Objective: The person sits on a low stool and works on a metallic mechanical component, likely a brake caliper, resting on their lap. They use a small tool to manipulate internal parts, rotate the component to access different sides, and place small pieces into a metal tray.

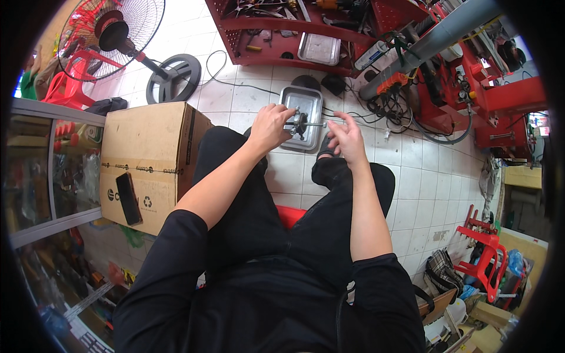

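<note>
Over a metal tray (318,112) on the floor between my feet is a small metal mechanical part (301,122) with several stubs, like a carburetor. My left hand (272,125) closes its fingers round the near left side of it. A thin metal rod (315,124) sticks out from the part to the right. Just off the rod's end is my right hand (348,141), its fingers curved and apart, with nothing visible between them. The part's left side is hidden behind my left fingers. A dark shoe (327,147) stands beside the tray.
A cardboard box (147,141) with a phone (129,199) on it stands at my left, before a glass cabinet (56,170). Ahead are a fan (113,32), a red tool cart (265,56) and tangled cables (391,109). Red machinery (518,97) and a red stool (485,259) are at right.
</note>
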Available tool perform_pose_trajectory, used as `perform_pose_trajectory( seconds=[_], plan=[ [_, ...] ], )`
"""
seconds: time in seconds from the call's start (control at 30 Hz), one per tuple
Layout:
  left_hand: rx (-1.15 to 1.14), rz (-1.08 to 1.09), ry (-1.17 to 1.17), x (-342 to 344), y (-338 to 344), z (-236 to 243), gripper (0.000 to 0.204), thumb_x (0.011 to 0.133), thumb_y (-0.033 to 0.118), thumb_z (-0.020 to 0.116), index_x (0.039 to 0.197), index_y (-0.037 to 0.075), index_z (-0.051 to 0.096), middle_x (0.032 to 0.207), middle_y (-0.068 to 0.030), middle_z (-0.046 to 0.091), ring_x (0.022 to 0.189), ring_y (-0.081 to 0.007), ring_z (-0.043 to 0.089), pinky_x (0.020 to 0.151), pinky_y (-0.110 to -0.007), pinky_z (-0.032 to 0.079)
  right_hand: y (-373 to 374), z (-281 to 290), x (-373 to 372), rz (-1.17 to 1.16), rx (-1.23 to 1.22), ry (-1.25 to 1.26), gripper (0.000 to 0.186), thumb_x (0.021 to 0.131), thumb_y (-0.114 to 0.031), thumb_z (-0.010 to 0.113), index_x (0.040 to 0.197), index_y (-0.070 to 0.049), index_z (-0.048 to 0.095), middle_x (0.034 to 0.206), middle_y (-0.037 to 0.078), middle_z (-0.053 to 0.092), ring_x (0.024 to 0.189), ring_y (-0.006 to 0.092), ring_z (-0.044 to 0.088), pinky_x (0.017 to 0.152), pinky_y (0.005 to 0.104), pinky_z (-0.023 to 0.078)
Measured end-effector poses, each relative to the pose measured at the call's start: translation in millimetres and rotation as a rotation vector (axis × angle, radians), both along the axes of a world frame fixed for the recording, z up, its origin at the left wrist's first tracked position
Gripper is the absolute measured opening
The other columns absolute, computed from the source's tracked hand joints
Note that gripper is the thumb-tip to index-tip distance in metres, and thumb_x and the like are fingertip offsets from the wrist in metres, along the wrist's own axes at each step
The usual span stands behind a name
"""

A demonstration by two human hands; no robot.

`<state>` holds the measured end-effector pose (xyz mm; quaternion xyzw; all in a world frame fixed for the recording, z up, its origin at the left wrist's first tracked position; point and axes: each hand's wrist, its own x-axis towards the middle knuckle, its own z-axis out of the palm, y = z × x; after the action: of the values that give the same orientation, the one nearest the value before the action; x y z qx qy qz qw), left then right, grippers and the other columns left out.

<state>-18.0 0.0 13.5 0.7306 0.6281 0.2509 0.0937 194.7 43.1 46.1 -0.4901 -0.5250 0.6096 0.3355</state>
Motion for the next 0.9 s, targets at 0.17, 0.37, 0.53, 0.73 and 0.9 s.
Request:
perform_pose_trajectory(
  seconds=[0.17, 0.37, 0.53, 0.73, 0.9],
  plan=[
    [-0.027, -0.016, 0.021, 2.5, -0.3, 1.8, 0.048, 0.053, 0.010, 0.075, 0.100, 0.009, 0.064, 0.089, -0.0078, 0.062, 0.085, -0.0276, 0.056, 0.076, -0.038, 0.045, 1.7, -6.4, -3.7, 0.115, -0.124, -0.028, 0.026, 0.086, -0.022, 0.064, 0.098, 0.000, 0.056, 0.069, 0.005, 0.059, 0.053, 0.0089, 0.056, 0.041, 0.0202, 0.041],
    [-0.009, -0.020, 0.012, 1.8, -0.3, -2.0, 0.049, 0.054, 0.010, 0.075, 0.102, 0.008, 0.064, 0.091, -0.0076, 0.062, 0.086, -0.0274, 0.057, 0.077, -0.038, 0.045, 1.9, -21.3, -4.2, 0.145, 0.021, -0.005, 0.015, 0.086, -0.014, 0.062, 0.095, -0.002, 0.057, 0.071, 0.003, 0.058, 0.058, 0.0075, 0.055, 0.044, 0.0201, 0.042],
    [-0.011, -0.024, -0.018, 0.8, -0.2, -3.7, 0.051, 0.053, 0.010, 0.074, 0.102, 0.009, 0.064, 0.090, -0.0074, 0.062, 0.086, -0.0272, 0.057, 0.077, -0.038, 0.045, 2.1, -23.6, -3.1, 0.152, 0.088, -0.020, 0.015, 0.084, -0.011, 0.062, 0.096, -0.002, 0.057, 0.071, 0.001, 0.056, 0.058, 0.0068, 0.051, 0.050, 0.0212, 0.041],
    [-0.021, -0.014, -0.039, 0.9, -0.2, -3.3, 0.049, 0.053, 0.010, 0.074, 0.101, 0.008, 0.063, 0.089, -0.0085, 0.062, 0.086, -0.0280, 0.057, 0.077, -0.038, 0.045, 0.6, -26.2, -7.6, 0.083, 0.235, -0.057, 0.015, 0.081, -0.009, 0.063, 0.092, -0.001, 0.057, 0.069, 0.001, 0.055, 0.059, 0.0074, 0.049, 0.054, 0.0230, 0.041],
    [-0.040, -0.030, -0.034, 2.0, -0.5, 1.5, 0.047, 0.056, 0.012, 0.077, 0.100, 0.005, 0.063, 0.092, -0.0106, 0.063, 0.085, -0.0294, 0.057, 0.076, -0.039, 0.046, 2.7, -27.1, -2.8, 0.119, 0.232, -0.114, 0.016, 0.078, -0.008, 0.063, 0.091, -0.001, 0.056, 0.069, 0.000, 0.053, 0.062, 0.0073, 0.049, 0.056, 0.0232, 0.041]
  ],
)
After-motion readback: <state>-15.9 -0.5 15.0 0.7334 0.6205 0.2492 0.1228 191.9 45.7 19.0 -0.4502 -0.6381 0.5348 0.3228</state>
